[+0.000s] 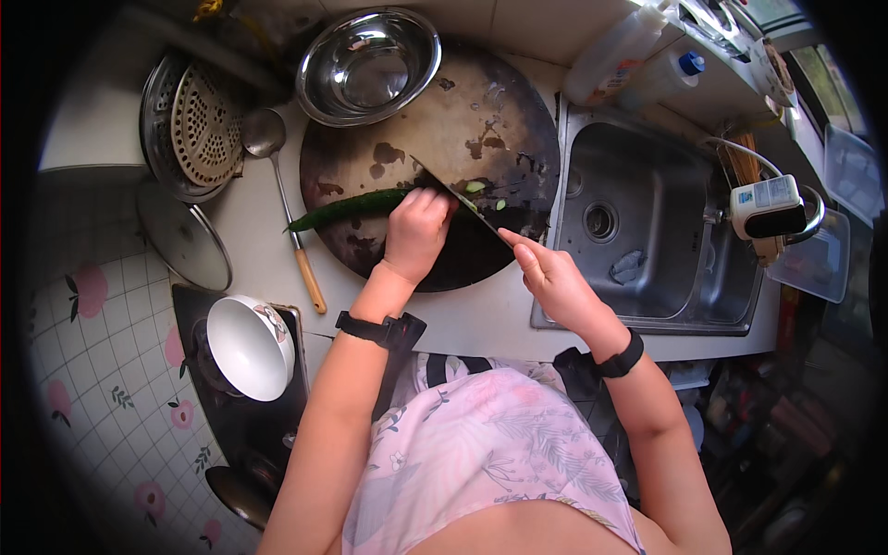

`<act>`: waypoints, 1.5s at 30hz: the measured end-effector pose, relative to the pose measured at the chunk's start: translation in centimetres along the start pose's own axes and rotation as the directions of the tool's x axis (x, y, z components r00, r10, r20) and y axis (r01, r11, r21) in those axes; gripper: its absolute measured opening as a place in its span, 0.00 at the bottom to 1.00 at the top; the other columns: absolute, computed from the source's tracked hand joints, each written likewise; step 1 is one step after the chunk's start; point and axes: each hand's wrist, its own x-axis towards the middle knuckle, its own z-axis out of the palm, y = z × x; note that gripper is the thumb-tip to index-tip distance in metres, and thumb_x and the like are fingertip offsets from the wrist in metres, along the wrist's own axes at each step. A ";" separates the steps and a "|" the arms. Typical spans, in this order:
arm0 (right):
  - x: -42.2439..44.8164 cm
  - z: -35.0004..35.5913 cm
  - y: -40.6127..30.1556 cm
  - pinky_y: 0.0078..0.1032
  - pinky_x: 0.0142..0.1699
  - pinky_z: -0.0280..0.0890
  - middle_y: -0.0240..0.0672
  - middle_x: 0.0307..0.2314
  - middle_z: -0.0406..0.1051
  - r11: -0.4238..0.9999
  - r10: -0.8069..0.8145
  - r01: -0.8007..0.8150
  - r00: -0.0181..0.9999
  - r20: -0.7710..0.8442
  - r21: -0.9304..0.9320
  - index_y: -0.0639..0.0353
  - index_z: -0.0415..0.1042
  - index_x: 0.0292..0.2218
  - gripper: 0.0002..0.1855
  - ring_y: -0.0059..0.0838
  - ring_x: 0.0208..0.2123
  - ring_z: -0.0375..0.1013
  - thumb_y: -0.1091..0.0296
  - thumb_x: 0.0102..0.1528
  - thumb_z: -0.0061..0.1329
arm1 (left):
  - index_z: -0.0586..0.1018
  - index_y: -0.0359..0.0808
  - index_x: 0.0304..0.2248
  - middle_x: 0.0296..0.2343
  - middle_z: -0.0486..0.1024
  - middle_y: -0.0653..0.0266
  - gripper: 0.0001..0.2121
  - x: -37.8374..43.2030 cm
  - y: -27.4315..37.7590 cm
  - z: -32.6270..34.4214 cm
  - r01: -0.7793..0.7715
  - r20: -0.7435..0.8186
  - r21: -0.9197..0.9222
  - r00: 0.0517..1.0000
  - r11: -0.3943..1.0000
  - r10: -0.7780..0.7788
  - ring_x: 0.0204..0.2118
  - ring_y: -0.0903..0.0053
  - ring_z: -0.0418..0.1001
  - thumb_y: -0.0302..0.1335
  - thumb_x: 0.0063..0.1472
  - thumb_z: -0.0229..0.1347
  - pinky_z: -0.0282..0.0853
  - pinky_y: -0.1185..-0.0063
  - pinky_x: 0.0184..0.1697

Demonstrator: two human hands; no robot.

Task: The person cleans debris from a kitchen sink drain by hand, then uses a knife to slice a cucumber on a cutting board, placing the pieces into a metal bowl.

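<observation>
A long green cucumber (pixel 354 207) lies across a round, dark-stained chopping board (pixel 458 111), its tip reaching past the board's left edge. My left hand (pixel 420 225) grips the cucumber near its right end, fingers bent over it. In my right hand (pixel 555 277) is the handle of a kitchen knife (pixel 454 194); its blade slants up to the left, right beside my left fingertips. Small cut pieces of cucumber (pixel 475 186) lie on the board to the right of the blade. The cut end is hidden behind my fingers and the blade.
A steel bowl (pixel 369 67) stands on the board's far edge. Left are a ladle (pixel 281 187), steamer plates (pixel 208 125), a glass lid (pixel 184 236) and a white bowl (pixel 243 349) on the stove. A steel sink (pixel 642 208) with a faucet (pixel 766 208) adjoins on the right.
</observation>
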 end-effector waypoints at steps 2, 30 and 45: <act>-0.3 -0.5 -1.0 0.28 0.29 0.62 0.46 0.16 0.66 0.999 0.005 -0.006 1.000 0.019 0.043 0.61 0.64 0.51 0.22 0.32 0.18 0.67 0.55 0.63 0.34 | 0.74 0.33 0.26 0.24 0.71 0.58 0.06 -0.1 -0.1 -0.1 -0.041 -0.063 -0.005 0.997 0.999 0.040 0.28 0.61 0.69 0.18 0.46 0.55 0.67 0.71 0.30; 0.8 -0.2 -0.3 0.18 0.22 0.51 0.25 0.12 0.51 0.997 -0.066 0.066 0.998 0.004 0.047 0.59 0.63 0.53 0.21 0.14 0.15 0.50 0.57 0.64 0.33 | 0.75 0.34 0.25 0.24 0.71 0.59 0.04 0.3 -0.7 -0.6 -0.009 0.009 0.059 1.000 0.998 0.009 0.28 0.63 0.69 0.19 0.46 0.54 0.67 0.71 0.31; 1.0 1.1 -0.7 0.24 0.28 0.60 0.37 0.14 0.59 0.994 -0.052 0.055 0.998 -0.033 0.094 0.61 0.64 0.52 0.22 0.24 0.17 0.58 0.56 0.63 0.34 | 0.71 0.33 0.23 0.22 0.69 0.59 0.04 0.4 -0.5 -0.6 0.000 -0.040 0.027 0.999 1.000 0.001 0.27 0.62 0.68 0.18 0.46 0.54 0.66 0.71 0.29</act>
